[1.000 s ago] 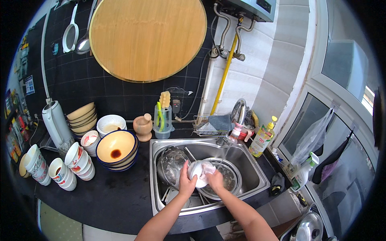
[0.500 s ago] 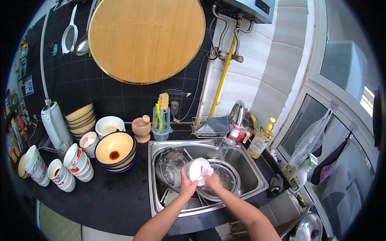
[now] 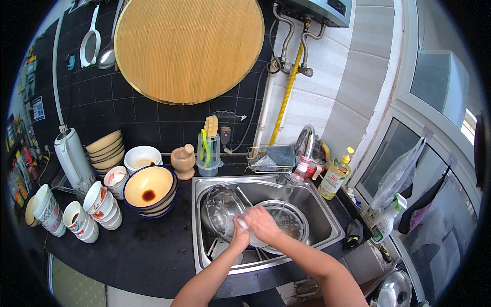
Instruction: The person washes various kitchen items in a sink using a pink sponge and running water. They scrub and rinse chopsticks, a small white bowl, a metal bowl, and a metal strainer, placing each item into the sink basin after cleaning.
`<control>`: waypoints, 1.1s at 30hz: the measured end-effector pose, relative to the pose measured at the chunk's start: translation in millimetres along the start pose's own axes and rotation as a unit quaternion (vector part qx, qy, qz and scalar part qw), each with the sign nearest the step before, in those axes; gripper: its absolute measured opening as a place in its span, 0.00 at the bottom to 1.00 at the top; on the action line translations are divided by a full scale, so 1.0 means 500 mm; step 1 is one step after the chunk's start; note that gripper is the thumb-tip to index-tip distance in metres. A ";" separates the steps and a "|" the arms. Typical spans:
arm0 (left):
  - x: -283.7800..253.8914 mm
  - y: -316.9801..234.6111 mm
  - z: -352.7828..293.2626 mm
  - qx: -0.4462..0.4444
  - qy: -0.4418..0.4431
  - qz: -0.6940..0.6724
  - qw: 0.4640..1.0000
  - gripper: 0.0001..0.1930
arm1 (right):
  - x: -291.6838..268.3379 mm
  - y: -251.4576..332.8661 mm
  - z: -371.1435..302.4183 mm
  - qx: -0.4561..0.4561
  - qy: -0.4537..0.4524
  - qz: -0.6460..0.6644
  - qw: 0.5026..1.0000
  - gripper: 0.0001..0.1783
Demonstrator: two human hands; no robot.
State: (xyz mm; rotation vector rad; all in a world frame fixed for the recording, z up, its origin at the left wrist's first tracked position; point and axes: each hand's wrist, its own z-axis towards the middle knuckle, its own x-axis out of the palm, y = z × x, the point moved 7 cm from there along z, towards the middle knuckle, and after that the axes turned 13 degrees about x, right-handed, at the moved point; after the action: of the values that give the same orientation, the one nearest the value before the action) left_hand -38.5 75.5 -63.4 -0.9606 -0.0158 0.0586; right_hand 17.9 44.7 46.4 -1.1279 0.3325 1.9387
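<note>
Over the middle of the sink (image 3: 335,239), my left hand (image 3: 239,236) grips a small white bowl (image 3: 257,240), now turned so that little of it shows between my hands. Fingers bent, my right hand (image 3: 261,223) presses against the bowl's side from above; the white cloth seen in it a moment earlier is mostly hidden. Left of my hands a soapy metal basin (image 3: 219,207) leans in the sink. Below the tap (image 3: 306,148), running water falls into a metal pot (image 3: 302,217) with cloudy water.
Left on the counter stand stacked white bowls (image 3: 107,212), cream bowls with blue rims (image 3: 146,189) and a wooden mortar (image 3: 182,162). A yellow soap bottle (image 3: 333,179) and a spray bottle (image 3: 384,222) are at the right. Behind the sink sits a wire rack (image 3: 261,159).
The white bowl has tipped over, its inside no longer facing up. My right hand has moved from inside it to its outer side, up and left.
</note>
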 end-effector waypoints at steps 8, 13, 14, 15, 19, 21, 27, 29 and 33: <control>-0.035 -0.001 -0.015 -0.210 -0.042 0.021 0.976 0.25 | 0.034 -0.105 -0.050 0.253 0.095 -0.160 0.949 0.14; -0.011 -0.008 -0.009 -0.191 -0.013 -0.024 0.981 0.30 | 0.019 -0.068 -0.016 0.216 0.001 0.086 0.973 0.17; -0.004 0.024 -0.011 -0.194 -0.034 -0.072 0.978 0.32 | 0.020 -0.053 -0.013 0.198 -0.008 0.122 0.973 0.17; -0.005 0.031 -0.009 -0.196 -0.056 -0.118 0.972 0.34 | 0.024 -0.036 -0.010 0.179 -0.019 0.161 0.971 0.17; -0.020 0.030 -0.002 -0.158 -0.079 -0.117 0.977 0.31 | 0.051 -0.021 -0.045 0.250 0.188 0.315 0.896 0.14; -0.032 0.015 -0.001 -0.148 -0.087 -0.059 0.983 0.31 | 0.043 -0.017 -0.073 0.190 0.226 0.235 0.926 0.21; -0.012 0.044 -0.015 -0.266 -0.063 -0.206 0.940 0.30 | -0.037 0.000 -0.056 0.022 0.090 0.069 0.993 0.25; 0.003 0.028 -0.026 -0.335 -0.052 -0.277 0.899 0.31 | -0.020 0.003 -0.061 0.064 0.149 0.107 0.981 0.23; 0.015 0.056 -0.038 -0.385 -0.004 -0.346 0.856 0.36 | 0.023 0.010 -0.063 0.102 0.265 0.099 0.954 0.23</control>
State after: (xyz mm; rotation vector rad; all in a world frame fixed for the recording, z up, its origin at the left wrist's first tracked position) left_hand -31.6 76.5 -97.5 -1.7090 -0.4199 -0.6599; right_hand 30.0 29.2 18.6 -1.5090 0.9451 1.6879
